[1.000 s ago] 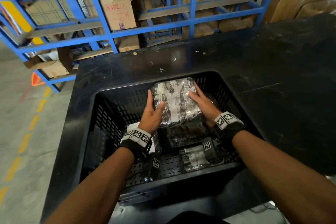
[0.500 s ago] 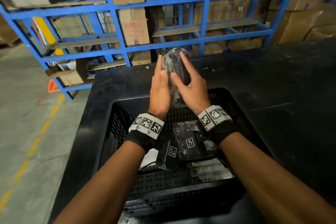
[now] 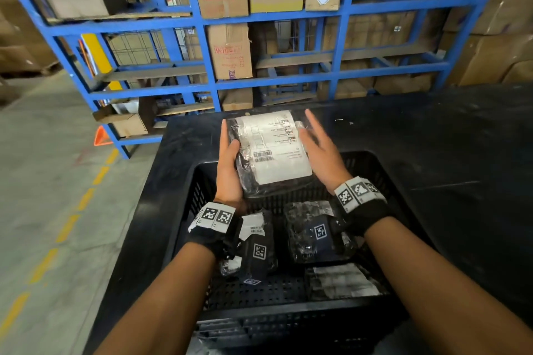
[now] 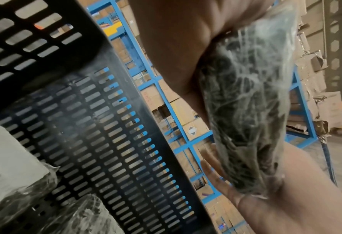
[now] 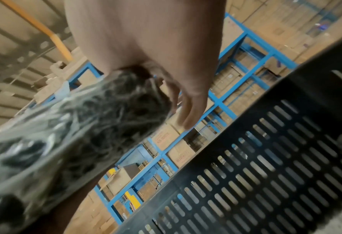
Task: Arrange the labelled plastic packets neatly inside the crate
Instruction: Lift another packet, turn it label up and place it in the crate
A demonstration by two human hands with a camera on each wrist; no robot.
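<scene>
**Packet held label-up over the crate's far edge**

The labelled plastic packet (image 3: 269, 153), a flat clear bag of dark contents with a white sheet facing up, is held in the air above the far edge of the black slotted crate (image 3: 383, 170), which stands on the dark surface (image 3: 432, 153). The left hand (image 3: 229, 164) grips its left side, thumb curled over the top face and fingers beneath. The right hand (image 3: 320, 150) is open, fingers straight and spread at the packet's right edge; whether the palm touches it cannot be told from the head view, though the right wrist view shows the wrinkled film close against the palm. Judging by the creased wrap and the bulging side seen from the left wrist, the packet is likely light, soft and slippery, best held by both long edges with support beneath. Both forearms reach forward over the crate, wrists level. Other wrapped packets (image 3: 314, 228) lie loosely on the crate floor below, toward its near edge.
</scene>
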